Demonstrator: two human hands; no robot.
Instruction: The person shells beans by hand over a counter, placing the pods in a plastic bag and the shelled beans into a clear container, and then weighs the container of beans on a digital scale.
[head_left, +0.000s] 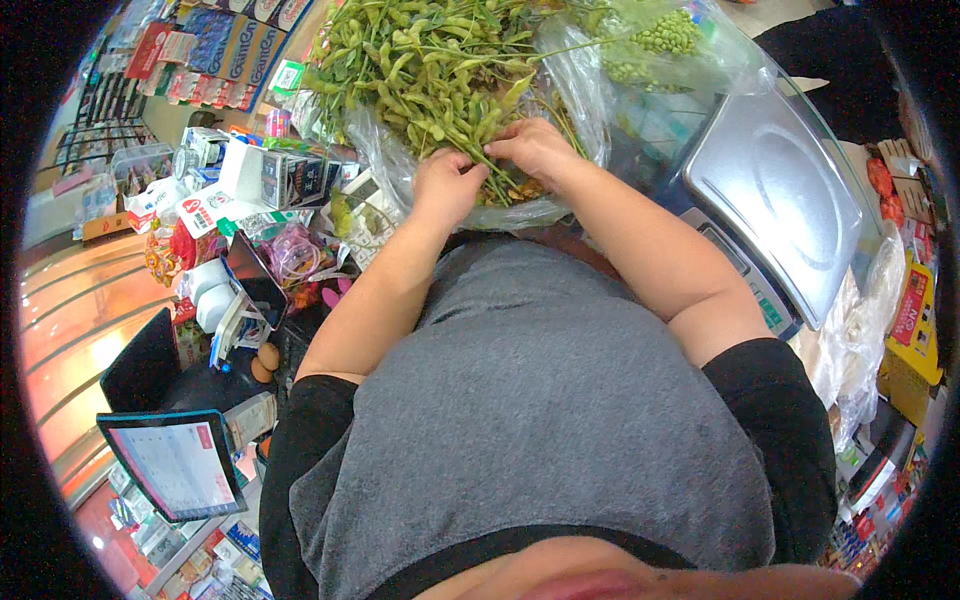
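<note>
A heap of green soybean plants, thick with pods, lies before me on a clear plastic bag. My left hand curls its fingers around the stalks at the near end of the heap. Close beside it, my right hand pinches the plants between thumb and fingers; whether on a pod or a stalk I cannot tell. Bare stem ends stick out towards me between the hands. Beyond my right hand, shelled green beans sit in clear plastic.
A scale with a metal pan stands at my right, near thin plastic bags. On the left are a white box, a tablet-like screen, two eggs and crowded packets. A dark-clothed shape appears at the upper right.
</note>
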